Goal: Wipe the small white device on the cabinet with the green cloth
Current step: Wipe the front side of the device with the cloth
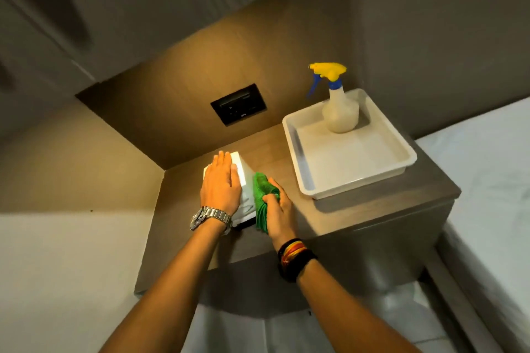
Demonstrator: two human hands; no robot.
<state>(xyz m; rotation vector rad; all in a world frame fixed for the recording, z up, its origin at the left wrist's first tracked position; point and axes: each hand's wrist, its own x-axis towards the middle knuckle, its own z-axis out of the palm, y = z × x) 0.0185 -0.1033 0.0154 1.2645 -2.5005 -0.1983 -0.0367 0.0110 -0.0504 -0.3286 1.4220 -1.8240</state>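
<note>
The small white device [244, 180] stands on the left part of the wooden cabinet top [338, 218]. My left hand [220, 185] lies flat on top of the device, fingers together, holding it steady; a metal watch is on that wrist. The green cloth [261, 200] is bunched in my right hand [279, 209] and pressed against the device's right side. Much of the device's top and front is hidden under my left hand.
A white plastic tray [355, 163] sits on the right half of the cabinet with a spray bottle [339, 106] standing in its far corner. A dark wall socket panel [238, 104] is behind the device. A white bed [493, 180] borders the cabinet on the right.
</note>
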